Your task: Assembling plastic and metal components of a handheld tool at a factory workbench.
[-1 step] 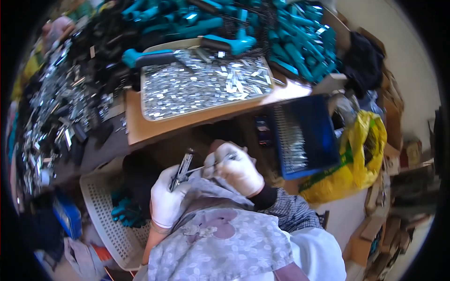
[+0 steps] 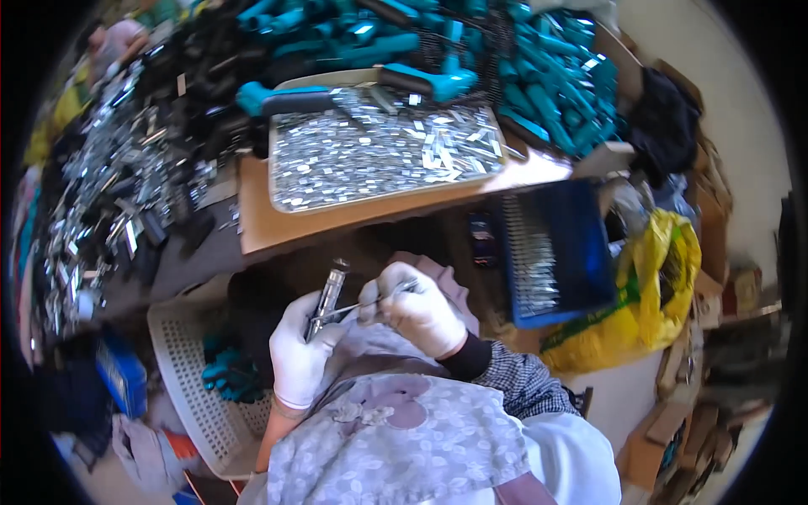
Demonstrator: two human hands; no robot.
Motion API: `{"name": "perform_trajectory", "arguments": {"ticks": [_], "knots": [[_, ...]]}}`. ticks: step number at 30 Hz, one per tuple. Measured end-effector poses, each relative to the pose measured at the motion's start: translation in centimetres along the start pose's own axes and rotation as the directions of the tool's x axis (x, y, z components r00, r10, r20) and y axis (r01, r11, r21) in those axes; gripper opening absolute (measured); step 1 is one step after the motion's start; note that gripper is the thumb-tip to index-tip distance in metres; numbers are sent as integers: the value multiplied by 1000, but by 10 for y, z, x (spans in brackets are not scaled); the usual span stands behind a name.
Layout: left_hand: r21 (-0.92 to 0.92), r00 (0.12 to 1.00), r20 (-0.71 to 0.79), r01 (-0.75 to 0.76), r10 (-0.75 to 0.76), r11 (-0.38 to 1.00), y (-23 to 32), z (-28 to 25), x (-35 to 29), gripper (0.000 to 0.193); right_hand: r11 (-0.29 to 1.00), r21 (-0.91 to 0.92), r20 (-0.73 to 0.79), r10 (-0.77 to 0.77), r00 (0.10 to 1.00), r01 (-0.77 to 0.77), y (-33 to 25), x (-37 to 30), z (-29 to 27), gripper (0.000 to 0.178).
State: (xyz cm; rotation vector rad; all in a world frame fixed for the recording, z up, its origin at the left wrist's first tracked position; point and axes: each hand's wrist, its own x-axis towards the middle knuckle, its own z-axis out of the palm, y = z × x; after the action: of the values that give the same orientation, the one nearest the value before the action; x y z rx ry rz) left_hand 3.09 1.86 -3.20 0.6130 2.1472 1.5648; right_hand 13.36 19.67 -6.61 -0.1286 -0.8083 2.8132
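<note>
The person's left hand (image 2: 303, 353), in a white glove, is closed around the lower end of a narrow metal piece (image 2: 332, 295), thumb on one side and fingers wrapped on the other, so that the piece stands tilted, its upper end leaning away from the body. The right hand (image 2: 421, 316), gloved the same way, has its fingers drawn narrow on a thin metal rod (image 2: 343, 310), whose far end reaches across to the metal piece near the left thumb; whether its tip touches or enters the piece is too small to tell. Both hands are above the lap, over a pale leaf-patterned apron (image 2: 421, 446) and short of the table edge. The step in hand looks like fine work on the piece with the rod, one hand steadying and the other guiding. The next move seems to call for a firm left grip, the rod's tip lined up with the right spot, and small, controlled pressure from the right fingers, since a slip could skid the tip toward the left thumb. Beyond the hands, a tray (image 2: 276, 202) of small shiny metal parts rests on a brown board (image 2: 255, 236), with teal-and-black handles (image 2: 547, 93) heaped behind, and a blue bin (image 2: 581, 252) to the right.
</note>
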Motion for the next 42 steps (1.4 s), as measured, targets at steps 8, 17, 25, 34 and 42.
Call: {"name": "perform_trajectory", "arguments": {"ticks": [8,17,25,34,42], "knots": [[-72,951,-310,-41,16,997,17,-41,-10,30,932,-188,42,324,945,-311,9,27,48,38],[-132,954,-273,94,-127,987,23,-44,-1,27,784,-544,-2,356,934,-300,-3,27,55,41],[-154,938,-313,108,-152,982,24,-48,3,28,799,-406,78,515,854,-445,2,25,48,48],[-4,954,-296,52,-51,999,19,-43,-4,30,711,-538,17,545,838,-452,9,21,48,28],[-5,966,-251,61,-60,998,3,-70,26,30,763,-462,-54,485,873,-452,21,18,26,24]]}}
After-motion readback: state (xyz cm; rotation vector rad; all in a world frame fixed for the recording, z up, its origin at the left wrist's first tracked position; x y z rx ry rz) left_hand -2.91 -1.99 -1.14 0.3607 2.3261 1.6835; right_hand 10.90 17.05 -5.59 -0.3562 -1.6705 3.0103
